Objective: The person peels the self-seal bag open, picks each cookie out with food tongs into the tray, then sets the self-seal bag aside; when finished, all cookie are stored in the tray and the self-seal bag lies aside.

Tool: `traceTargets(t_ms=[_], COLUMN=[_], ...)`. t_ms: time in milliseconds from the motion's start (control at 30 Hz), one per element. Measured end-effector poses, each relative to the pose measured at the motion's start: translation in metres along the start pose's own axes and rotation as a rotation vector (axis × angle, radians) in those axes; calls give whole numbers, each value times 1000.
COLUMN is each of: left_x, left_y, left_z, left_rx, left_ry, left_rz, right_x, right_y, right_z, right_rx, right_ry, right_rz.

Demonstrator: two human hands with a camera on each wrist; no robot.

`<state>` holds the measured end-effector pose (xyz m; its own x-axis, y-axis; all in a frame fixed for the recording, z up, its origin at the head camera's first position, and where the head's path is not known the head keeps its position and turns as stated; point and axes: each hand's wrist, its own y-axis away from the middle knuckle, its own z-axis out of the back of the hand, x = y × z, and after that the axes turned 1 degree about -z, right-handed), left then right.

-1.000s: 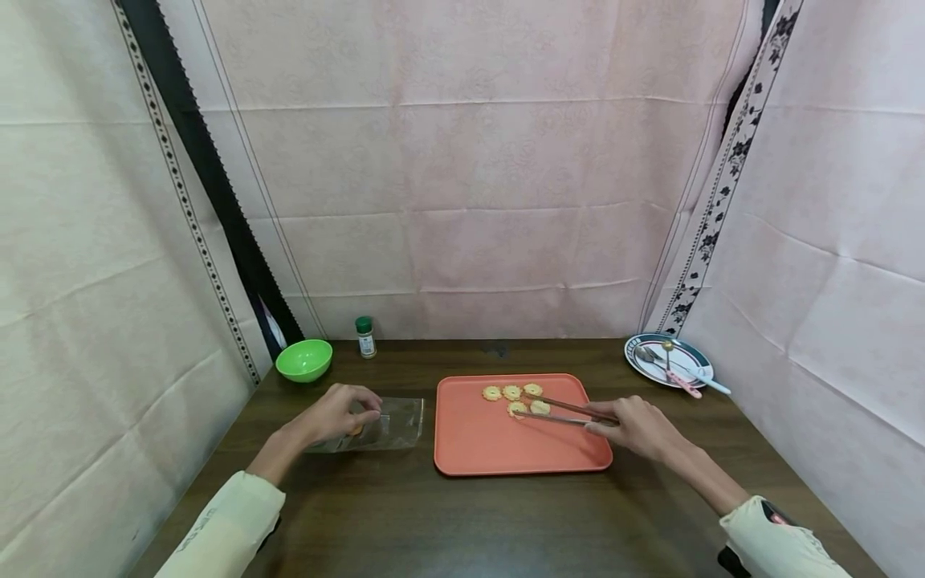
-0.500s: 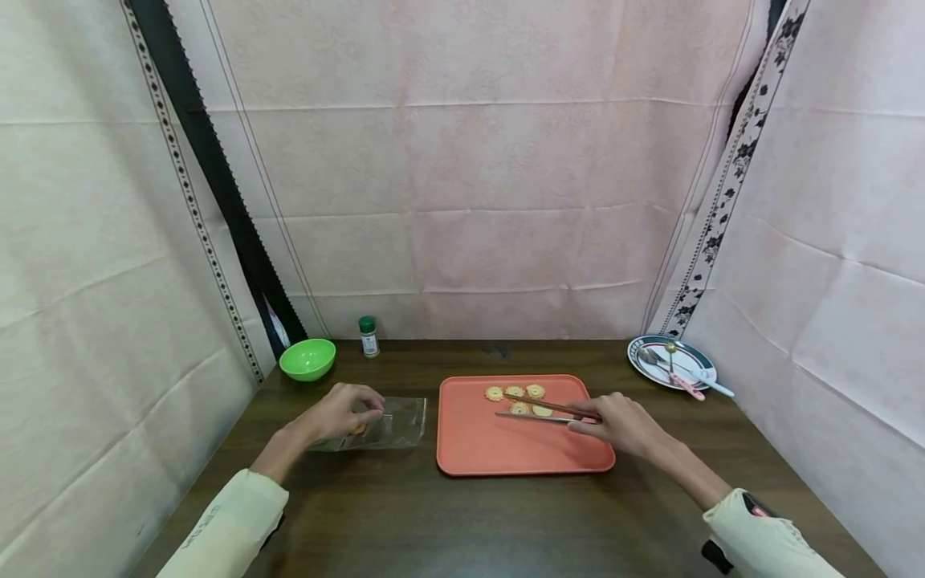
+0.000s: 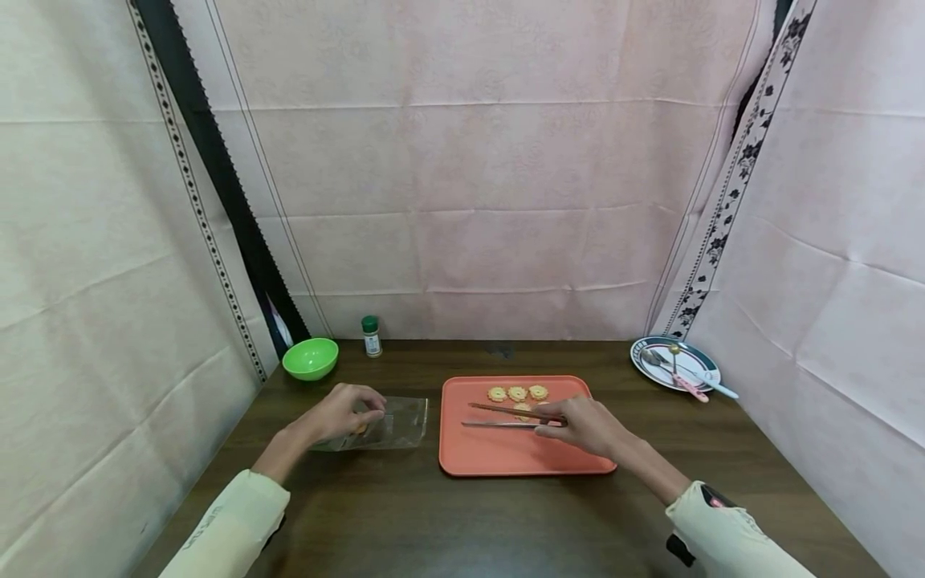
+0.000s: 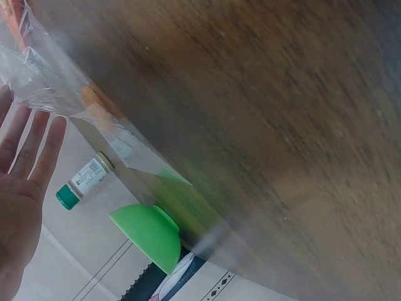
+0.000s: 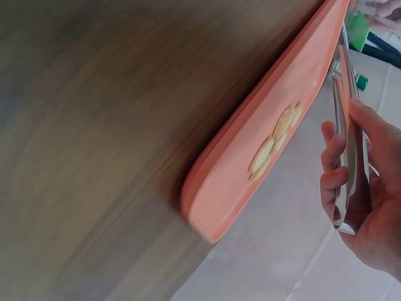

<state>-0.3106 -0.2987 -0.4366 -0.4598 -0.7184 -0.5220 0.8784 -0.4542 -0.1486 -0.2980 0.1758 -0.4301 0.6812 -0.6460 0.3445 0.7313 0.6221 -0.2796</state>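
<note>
My left hand (image 3: 343,413) pinches the mouth of a clear plastic bag (image 3: 401,421) on the left side of the table. A small brownish piece (image 3: 359,429) shows in the bag under the fingers. In the left wrist view the fingers lie along the bag's crinkled edge, and the thumb is hidden. My right hand (image 3: 581,429) grips metal tongs (image 5: 354,150), held level over a coral tray (image 3: 477,453). The tongs' arms stand apart with nothing between their tips. Several round, scalloped biscuits (image 3: 516,393) lie on the tray, some partly covered by the tongs and hand.
A green bowl (image 3: 311,359) and a small green-capped bottle (image 3: 372,337) stand at the back left. At the back right a rimmed plate (image 3: 643,365) carries a spoon and other utensils. Cloth walls enclose the table's back and sides.
My right hand has moved left over the tray with the tongs, whose tips have passed from the biscuits to the tray's left part. My left hand stays on the bag.
</note>
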Motion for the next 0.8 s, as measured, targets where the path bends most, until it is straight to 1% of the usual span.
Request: traceTargets(t_ms=[67,167,333,433,533,700,800], left_x=[-1,-2,-3,-3,-2,-2,-2], left_y=[0,0,0,-1,-2,-1,-1], left_z=[0,0,0,-1,-1,-2,-2], left_rx=[0,-3,-5,-5,-3,11,16], left_ry=[-2,-10,-17,-12,-8,28,40], left_rz=[1,3,1,0,-2,0,-8], right_x=[6,16,31,38,44,54,58], right_y=[-6,-16,-31,-41,-51,-68,-78], right_z=[-4,-9,-18,-23,-29,-39,-45], right_rx=[2,16,65,87,95,91,100], right_ry=[-10,-17,-2,-9,-16,-29,-47], right_rz=[33,50,15,11,35,93,100])
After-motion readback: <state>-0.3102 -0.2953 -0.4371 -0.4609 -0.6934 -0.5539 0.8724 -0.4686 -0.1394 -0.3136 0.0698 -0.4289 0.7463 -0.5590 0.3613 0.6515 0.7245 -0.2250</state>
